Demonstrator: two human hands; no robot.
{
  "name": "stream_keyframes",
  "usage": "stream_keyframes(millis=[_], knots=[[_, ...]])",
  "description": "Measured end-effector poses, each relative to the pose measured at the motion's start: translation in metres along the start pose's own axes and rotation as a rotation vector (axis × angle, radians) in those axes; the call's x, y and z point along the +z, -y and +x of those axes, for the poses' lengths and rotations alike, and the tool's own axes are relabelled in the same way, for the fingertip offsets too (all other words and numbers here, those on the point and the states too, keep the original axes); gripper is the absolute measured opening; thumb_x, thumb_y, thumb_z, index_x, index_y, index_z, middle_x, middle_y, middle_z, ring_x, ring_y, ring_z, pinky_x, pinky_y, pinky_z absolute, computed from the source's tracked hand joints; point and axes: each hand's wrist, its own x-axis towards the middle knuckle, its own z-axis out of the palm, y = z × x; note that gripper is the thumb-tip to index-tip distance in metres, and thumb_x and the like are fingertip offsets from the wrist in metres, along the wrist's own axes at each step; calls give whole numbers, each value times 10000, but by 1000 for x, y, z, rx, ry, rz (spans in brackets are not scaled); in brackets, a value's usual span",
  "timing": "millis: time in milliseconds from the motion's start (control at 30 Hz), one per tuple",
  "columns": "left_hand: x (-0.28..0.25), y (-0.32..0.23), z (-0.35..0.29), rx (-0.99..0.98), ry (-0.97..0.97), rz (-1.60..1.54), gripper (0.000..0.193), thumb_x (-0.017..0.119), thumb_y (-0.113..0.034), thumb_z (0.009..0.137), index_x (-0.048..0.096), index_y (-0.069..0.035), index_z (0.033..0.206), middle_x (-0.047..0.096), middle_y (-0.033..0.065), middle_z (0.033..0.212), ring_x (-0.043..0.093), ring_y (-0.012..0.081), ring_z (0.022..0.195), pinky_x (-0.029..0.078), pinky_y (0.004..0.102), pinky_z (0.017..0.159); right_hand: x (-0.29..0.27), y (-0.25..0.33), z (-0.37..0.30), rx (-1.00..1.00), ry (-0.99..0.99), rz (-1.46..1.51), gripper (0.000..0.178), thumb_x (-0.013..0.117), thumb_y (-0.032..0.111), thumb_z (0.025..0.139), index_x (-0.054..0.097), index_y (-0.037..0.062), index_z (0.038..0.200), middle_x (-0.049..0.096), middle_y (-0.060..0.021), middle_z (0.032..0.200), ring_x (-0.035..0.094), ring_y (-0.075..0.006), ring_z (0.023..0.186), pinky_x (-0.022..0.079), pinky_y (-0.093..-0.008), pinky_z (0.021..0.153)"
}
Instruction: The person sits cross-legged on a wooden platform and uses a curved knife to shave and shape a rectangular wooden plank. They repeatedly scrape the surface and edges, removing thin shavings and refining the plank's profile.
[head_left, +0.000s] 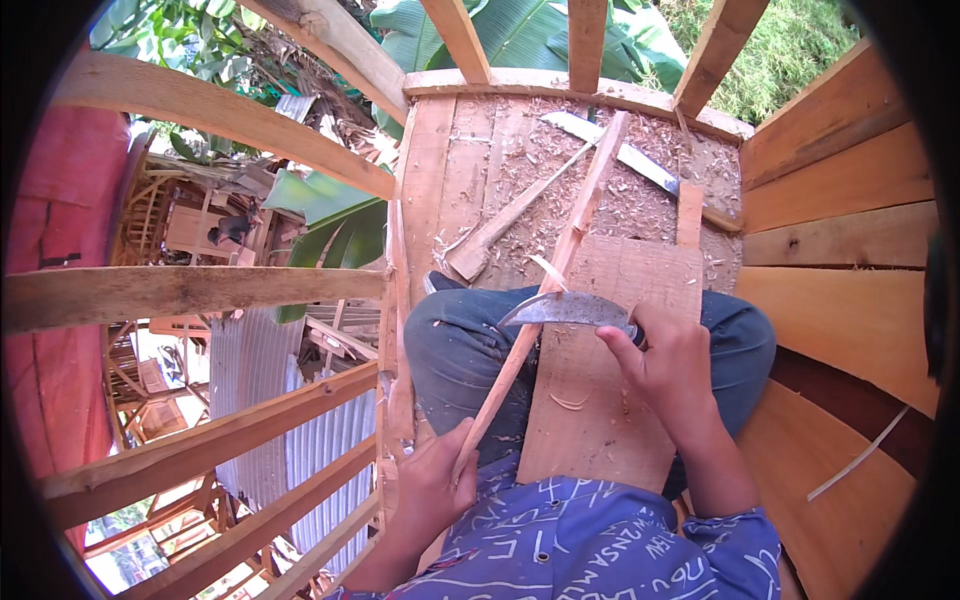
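Observation:
My left hand [437,487] is closed round the near end of a long wooden stick [510,370], which slants away up and to the right across my legs. My right hand [668,365] grips the handle of a curved knife [565,309]. Its broad blade lies across the stick, and a thin pale shaving [547,271] curls up just beyond it. A flat wooden board [600,400] rests on my lap beneath my right hand, with a few curled shavings [567,402] on it. The knife's handle is mostly hidden in my fist.
Shavings cover the plank floor [470,135] ahead. On it lie a machete [640,160] and a tapered piece of wood [490,235]. Wooden rails [200,295] enclose the left and far sides; a plank wall [830,235] stands right. Corrugated roofing [250,400] and a person [232,230] show below left.

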Motion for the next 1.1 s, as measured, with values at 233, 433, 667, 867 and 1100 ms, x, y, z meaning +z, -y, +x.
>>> stream_keyframes(millis=[233, 433, 667, 867, 1100], knots=[[1, -2, -2, -30, 26, -17, 482, 687, 21, 723, 590, -4, 1195, 646, 174, 814, 637, 331, 711, 498, 391, 628, 10, -16, 28, 38, -159, -137, 599, 649, 592, 797, 546, 38, 594, 517, -138, 497, 575, -322, 489, 422, -416, 455], [-2, -3, -2, -130, 42, -114, 473, 673, 10, 735, 591, -16, 1199, 651, 189, 894, 633, 350, 804, 498, 405, 707, 19, -22, 50, -6, -240, -150, 627, 643, 601, 796, 515, 32, 564, 505, -155, 506, 542, -338, 485, 408, -429, 461], [0, -1, 1, -84, 12, -137, 463, 667, 16, 723, 603, -23, 1180, 653, 185, 887, 634, 350, 792, 498, 402, 702, 22, -24, 47, -2, -291, -127, 639, 637, 599, 807, 515, 23, 558, 496, -167, 514, 517, -349, 483, 400, -426, 459], [2, 7, -2, -62, -10, -167, 442, 660, 20, 718, 613, -18, 1155, 651, 176, 848, 637, 339, 750, 498, 387, 673, -15, -31, 36, 211, 542, 832, 342, 703, 334, 849, 572, 32, 757, 512, -23, 527, 477, -130, 418, 365, -271, 402], [2, 13, -3, -68, -4, -186, 440, 659, 21, 718, 614, -16, 1154, 642, 163, 813, 633, 325, 719, 494, 374, 657, -22, -22, 12, 330, 552, 1220, 170, 660, 153, 891, 570, 15, 936, 501, 21, 595, 452, -56, 460, 357, -213, 414]])
